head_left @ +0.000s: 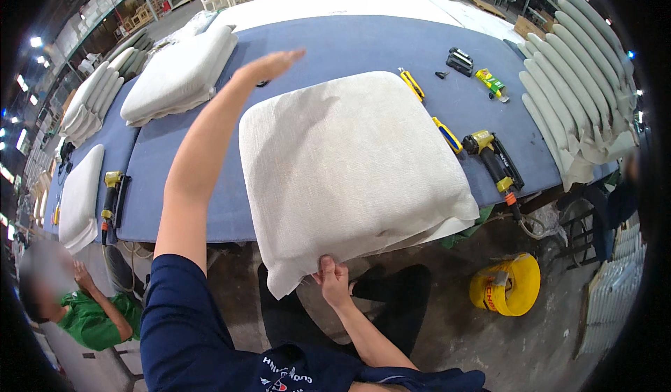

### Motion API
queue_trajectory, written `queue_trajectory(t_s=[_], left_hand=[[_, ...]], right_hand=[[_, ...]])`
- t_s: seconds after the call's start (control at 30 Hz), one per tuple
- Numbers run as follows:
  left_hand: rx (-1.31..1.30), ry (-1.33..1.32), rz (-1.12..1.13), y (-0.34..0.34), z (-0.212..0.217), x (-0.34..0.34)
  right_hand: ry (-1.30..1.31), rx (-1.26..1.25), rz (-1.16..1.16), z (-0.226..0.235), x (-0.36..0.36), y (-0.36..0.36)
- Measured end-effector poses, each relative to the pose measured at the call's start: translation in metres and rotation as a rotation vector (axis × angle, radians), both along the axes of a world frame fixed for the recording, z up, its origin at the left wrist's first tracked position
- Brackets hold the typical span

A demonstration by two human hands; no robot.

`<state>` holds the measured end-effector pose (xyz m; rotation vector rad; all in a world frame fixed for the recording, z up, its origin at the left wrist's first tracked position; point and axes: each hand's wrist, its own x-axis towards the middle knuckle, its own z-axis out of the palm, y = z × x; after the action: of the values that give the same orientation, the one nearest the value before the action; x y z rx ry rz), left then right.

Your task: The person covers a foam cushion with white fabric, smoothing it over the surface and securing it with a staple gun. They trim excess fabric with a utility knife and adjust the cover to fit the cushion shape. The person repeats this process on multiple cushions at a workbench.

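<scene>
A seat pad covered in off-white fabric (349, 175) lies on the blue-topped table in front of me, its near edge jutting past the table's edge. Loose fabric hangs at its near corners. My right hand (334, 280) pinches the hanging fabric at the near edge, thumb on top. Over the pad's far left corner, my left hand (274, 65) is stretched out flat, fingers pointing right, holding nothing. A small dark object (262, 83) on the table is partly hidden by that hand.
Right of the pad lie two yellow utility knives (412, 84), a yellow-and-black staple gun (495, 162) and a green-yellow packet (493, 84). Stacked pads (576, 77) stand at right, more (178, 74) at left. A yellow bucket (524, 287) is on the floor. A person in green (94, 322) sits left.
</scene>
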<state>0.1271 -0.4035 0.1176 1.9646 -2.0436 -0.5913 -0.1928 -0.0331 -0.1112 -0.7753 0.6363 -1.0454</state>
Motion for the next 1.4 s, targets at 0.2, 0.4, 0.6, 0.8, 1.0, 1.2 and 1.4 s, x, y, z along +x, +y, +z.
queue_trajectory(t_s=[0.2,0.4,0.6,0.8,1.0,1.2,1.4], left_hand=[[0.042,-0.150,-0.006,0.032,-0.045,-0.051],[0.055,-0.021,0.025,0.039,0.005,0.035],[-0.041,0.279,0.017,0.083,-0.081,0.041],[-0.505,0.575,0.133,0.051,-0.023,0.117],[-0.227,0.323,0.154,0.092,-0.118,0.059],[0.098,0.143,0.163,0.028,-0.028,0.088],[0.105,-0.148,0.051,0.018,-0.057,-0.030]], right_hand=[[0.088,0.037,-0.075,0.001,-0.004,0.000],[0.039,-0.010,-0.075,-0.001,-0.004,0.000],[0.061,-0.059,-0.102,0.005,-0.006,-0.006],[0.085,-0.045,-0.055,0.011,-0.008,0.000],[0.121,-0.064,-0.092,0.011,-0.012,-0.004],[0.084,-0.073,-0.070,0.006,-0.014,-0.002],[0.232,-0.022,-0.125,-0.004,-0.033,-0.006]])
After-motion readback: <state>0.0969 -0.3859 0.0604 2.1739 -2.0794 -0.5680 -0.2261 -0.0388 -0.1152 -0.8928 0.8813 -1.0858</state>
